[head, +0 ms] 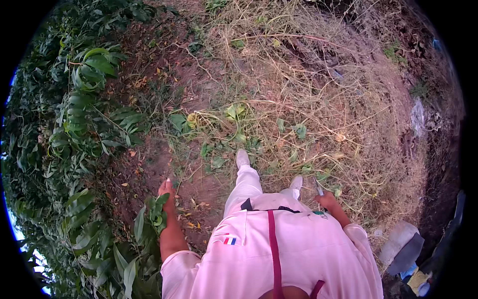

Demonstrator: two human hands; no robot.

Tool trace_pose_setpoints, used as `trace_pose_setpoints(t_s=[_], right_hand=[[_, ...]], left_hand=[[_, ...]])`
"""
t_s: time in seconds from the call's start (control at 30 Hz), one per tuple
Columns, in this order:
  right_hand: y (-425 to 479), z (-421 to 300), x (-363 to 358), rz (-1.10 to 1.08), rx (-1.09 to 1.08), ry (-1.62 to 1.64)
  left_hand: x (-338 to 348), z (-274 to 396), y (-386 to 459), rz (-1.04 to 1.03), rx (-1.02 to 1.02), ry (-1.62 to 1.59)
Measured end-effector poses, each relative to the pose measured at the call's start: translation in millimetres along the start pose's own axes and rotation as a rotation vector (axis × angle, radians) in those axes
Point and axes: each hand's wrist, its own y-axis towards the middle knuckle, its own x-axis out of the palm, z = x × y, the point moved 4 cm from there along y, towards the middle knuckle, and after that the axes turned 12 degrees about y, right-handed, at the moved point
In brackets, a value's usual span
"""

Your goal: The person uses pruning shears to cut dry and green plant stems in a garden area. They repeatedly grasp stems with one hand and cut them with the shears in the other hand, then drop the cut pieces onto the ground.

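Note:
My left hand [166, 187] hangs out to the left above bare soil, beside green leaves, and I see nothing in it; how far its fingers are apart is hard to tell. On the right, my right hand [326, 200] is closed around a small tool [317, 187] with a narrow metal end that points forward; its exact kind cannot be told. Cut green leaves [235, 112] and dry stems [295, 102] lie on the ground in front of my shoes [242, 157].
Dense leafy branches [82, 112] fill the left side and reach close to my left arm. Dry tangled vines [358, 119] cover the ground ahead and to the right. A grey block [399, 242] and some litter [418, 282] lie at the lower right.

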Motion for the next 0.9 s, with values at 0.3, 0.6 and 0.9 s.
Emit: trace_pose_setpoints(t_s=[0.3, 0.6, 0.9], right_hand=[[-39, -170, -1, 0.117, -0.067, 0.097], [11, -268, -17, 0.133, -0.064, -0.083], [114, -430, -5, -0.125, -0.221, -0.367]], left_hand=[[-60, -73, 20, -0.129, -0.182, 0.006], [-57, -10, -7, -0.072, -0.278, -0.135], [-47, 64, 5, 0.233, -0.298, -0.145]])
